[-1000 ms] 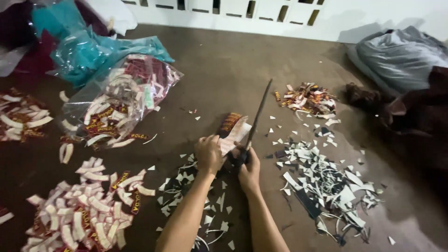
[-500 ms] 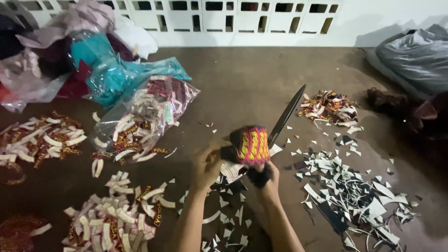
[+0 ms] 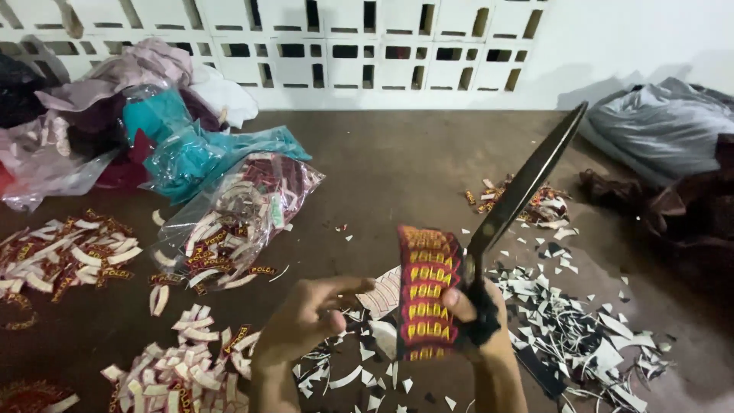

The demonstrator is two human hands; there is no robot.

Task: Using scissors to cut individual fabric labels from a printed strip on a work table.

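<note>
A strip of embroidered red-and-yellow labels is held upright near 6 o'clock, pinched by the right hand, which is also clamped on large scissors whose blade is pointed toward 1 o'clock. The left hand is seen at 7 o'clock, fingers loosely spread, touching nothing clearly. White scraps are scattered on the floor at 4 o'clock.
</note>
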